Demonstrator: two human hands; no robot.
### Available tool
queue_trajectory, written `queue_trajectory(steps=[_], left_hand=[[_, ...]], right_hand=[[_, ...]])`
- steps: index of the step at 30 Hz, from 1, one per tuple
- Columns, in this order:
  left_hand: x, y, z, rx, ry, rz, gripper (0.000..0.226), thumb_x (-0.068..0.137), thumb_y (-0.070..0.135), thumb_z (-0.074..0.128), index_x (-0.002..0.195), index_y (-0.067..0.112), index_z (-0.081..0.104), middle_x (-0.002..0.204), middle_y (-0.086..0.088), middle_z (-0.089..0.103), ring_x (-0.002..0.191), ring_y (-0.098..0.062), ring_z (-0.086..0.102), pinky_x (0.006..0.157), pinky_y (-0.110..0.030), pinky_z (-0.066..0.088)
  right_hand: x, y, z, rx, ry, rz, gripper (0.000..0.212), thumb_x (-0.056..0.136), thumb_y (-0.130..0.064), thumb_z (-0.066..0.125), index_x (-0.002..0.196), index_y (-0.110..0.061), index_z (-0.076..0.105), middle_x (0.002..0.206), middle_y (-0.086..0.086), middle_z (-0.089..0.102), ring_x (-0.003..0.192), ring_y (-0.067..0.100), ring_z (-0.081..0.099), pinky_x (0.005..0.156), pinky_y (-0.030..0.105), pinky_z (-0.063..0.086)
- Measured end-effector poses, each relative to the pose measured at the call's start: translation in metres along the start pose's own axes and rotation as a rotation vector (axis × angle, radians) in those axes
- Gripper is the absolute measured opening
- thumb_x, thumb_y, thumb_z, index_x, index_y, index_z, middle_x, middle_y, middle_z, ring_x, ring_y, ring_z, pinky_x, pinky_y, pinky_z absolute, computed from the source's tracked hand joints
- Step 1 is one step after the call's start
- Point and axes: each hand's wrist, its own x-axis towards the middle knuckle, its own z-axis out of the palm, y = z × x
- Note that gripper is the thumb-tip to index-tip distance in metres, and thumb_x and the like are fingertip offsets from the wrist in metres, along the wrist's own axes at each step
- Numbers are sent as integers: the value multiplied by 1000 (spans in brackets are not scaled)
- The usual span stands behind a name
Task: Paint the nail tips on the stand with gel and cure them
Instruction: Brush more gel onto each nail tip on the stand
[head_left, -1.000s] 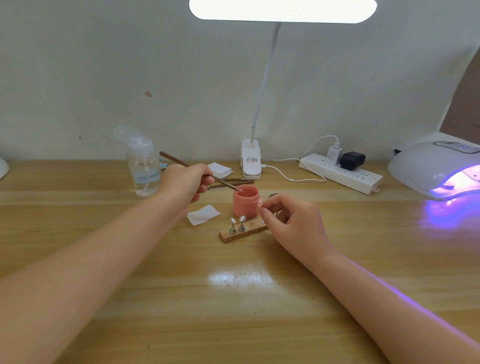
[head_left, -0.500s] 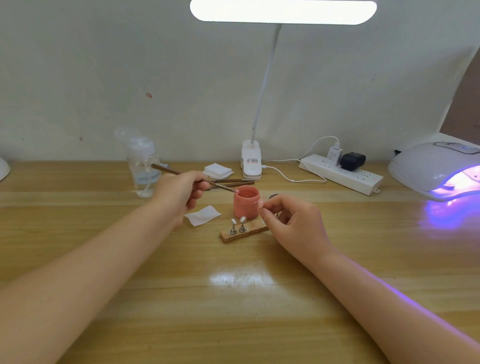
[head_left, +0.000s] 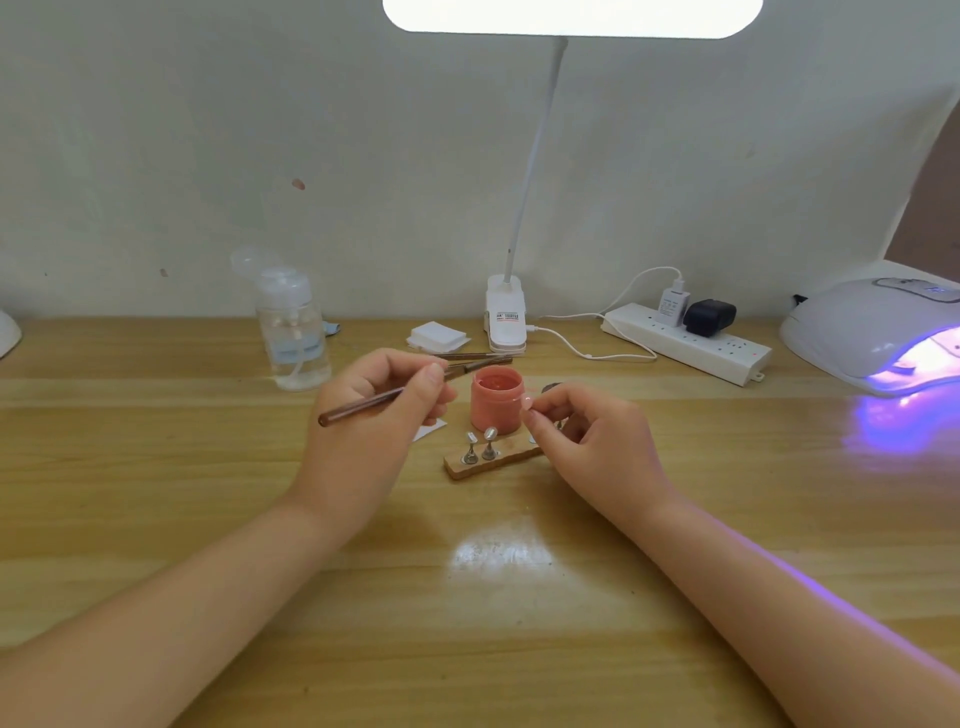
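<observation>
Painting under way: left hand (head_left: 374, 415) gripping brush (head_left: 384, 399) beside gel pot (head_left: 496, 397); right hand (head_left: 587, 441) pinching nail tip (head_left: 525, 401); stand (head_left: 491, 460) tips unpainted; curing pending.

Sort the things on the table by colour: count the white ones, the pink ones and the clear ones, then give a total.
White: 5 – lamp, power strip, charger, curing lamp, pads
Pink: 1 – gel pot
Clear: 1 – bottle
Total: 7
</observation>
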Motion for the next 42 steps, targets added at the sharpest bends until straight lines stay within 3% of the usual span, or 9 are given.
queue_trajectory(steps=[4,7,10,16,23,28,31,36,42], left_hand=[[-21,3,2,149,-175,107,16,88,35,56,98,39,68,96,13,73,94,-9,70,80,-22,55],[-28,2,6,238,-240,169,21,91,24,55,105,36,64,98,18,72,94,-6,69,77,-16,53],[-29,1,9,295,-245,222,25,89,13,55,102,33,64,96,21,71,90,-1,67,73,-7,46],[-29,0,10,290,-222,212,21,90,17,55,103,31,65,94,18,72,89,-3,68,72,-9,48],[-31,-2,6,241,-229,218,19,87,28,49,93,21,66,81,13,69,80,-8,67,71,-16,50],[-30,-2,8,253,-186,187,20,91,30,52,103,22,66,90,11,71,87,-12,69,74,-28,56],[-30,-2,9,266,-200,148,20,90,24,54,104,26,68,90,11,73,85,-13,69,75,-33,55],[-32,-1,6,211,-234,165,20,86,31,50,92,23,67,80,12,69,79,-6,67,71,-15,49],[-32,-1,9,230,-201,158,18,92,23,53,104,25,66,91,16,72,83,-3,66,70,-11,48]], right_hand=[[1,0,1,2,6,5,6,84,-19,72,79,-21,70,75,-9,68,50,16,52,53,20,41],[1,-1,0,-4,6,-3,5,84,-18,72,80,-21,71,76,-11,69,50,18,53,53,20,41],[1,-1,-1,-8,4,-16,6,84,-15,72,81,-20,71,75,-17,68,49,20,52,53,17,39],[1,0,-1,5,-3,-8,4,84,-16,72,84,-19,72,76,-12,69,52,17,52,56,22,41],[0,-4,-1,3,-9,-37,17,85,-12,70,79,-27,66,73,-34,64,50,31,51,48,27,43],[1,-2,0,-6,3,-24,16,84,-14,73,80,-29,67,77,-13,68,51,19,53,54,21,42],[1,-2,-1,-15,-4,-31,11,84,-14,73,81,-24,69,78,-13,68,50,18,51,53,20,41],[1,-5,-1,-33,-6,-39,13,84,-13,71,79,-24,67,71,-36,62,49,27,52,49,22,42],[1,-3,-1,-30,-9,-33,8,84,-15,72,82,-22,70,78,-13,68,51,16,53,55,21,42]])
